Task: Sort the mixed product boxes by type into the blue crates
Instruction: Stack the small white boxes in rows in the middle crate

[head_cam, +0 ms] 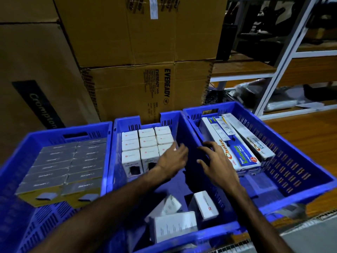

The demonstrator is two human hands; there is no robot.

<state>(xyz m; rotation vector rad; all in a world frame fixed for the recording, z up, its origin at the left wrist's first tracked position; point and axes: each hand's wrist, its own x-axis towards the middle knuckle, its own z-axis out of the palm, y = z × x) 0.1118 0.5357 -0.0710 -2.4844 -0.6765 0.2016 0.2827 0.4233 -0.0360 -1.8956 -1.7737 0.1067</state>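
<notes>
Three blue crates sit side by side, and the middle crate (145, 119) is the one to steer by. At its far end small white boxes (146, 143) stand upright in tight rows, packed close so more will fit. At its near end a few loose white boxes (205, 205) lie tumbled at odd angles, not yet squared into the rows.

Left of the middle crate, the left crate (54, 132) holds flat grey boxes (69, 161) laid in two neat columns. To its right, the right crate (310, 172) holds long power-strip boxes (242, 157), leaning lengthwise because they are too long to stand.

The left hand (173, 157) reaches over the middle crate toward the nearest row, fingers loosely spread and holding nothing, probably to nudge a box straight. The right hand (217, 161), open and empty, hovers by the wall between the middle and right crates.
</notes>
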